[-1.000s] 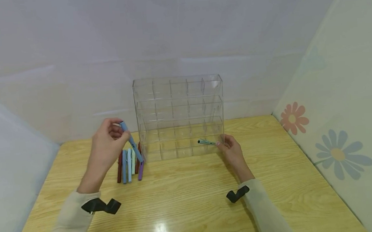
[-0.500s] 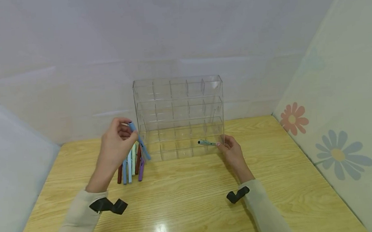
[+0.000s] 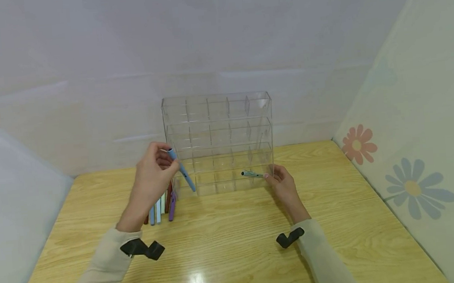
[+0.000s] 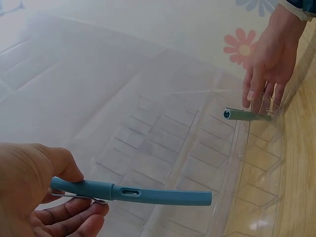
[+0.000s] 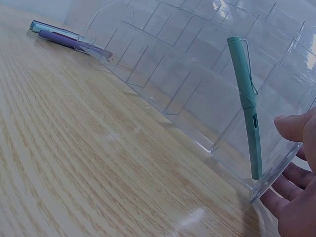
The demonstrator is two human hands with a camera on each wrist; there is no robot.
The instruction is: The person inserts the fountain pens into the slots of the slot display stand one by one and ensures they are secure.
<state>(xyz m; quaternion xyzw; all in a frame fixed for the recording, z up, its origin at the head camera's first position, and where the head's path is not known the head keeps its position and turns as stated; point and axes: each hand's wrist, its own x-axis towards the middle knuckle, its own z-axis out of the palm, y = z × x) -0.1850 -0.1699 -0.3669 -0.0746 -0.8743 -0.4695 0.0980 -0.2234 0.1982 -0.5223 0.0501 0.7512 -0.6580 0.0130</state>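
Note:
A clear acrylic rack (image 3: 219,124), divided into tiers of small compartments, stands at the back of the table. My left hand (image 3: 148,183) pinches a blue pen (image 3: 182,169) between thumb and fingers, tilted in front of the rack's lower left. In the left wrist view, the pen (image 4: 163,196) shows a metal clip and a slot in its barrel. A green pen (image 5: 246,94) leans in the lowest compartment at the rack's right end. There my right hand (image 3: 284,186) grips the rack's side, its thumb beside the pen and its fingers round the outside.
Several pens lie in a bunch left of the rack, partly hidden by the left hand; a purple pen (image 3: 172,206) and a light blue pen (image 3: 158,211) show. A pale wall stands behind the wooden table (image 3: 227,248), with flower-printed sheeting (image 3: 412,187) on the right.
My left hand has moved right with the blue pen, from over the bunch of pens to in front of the rack's left compartments. The right hand and green pen stay put.

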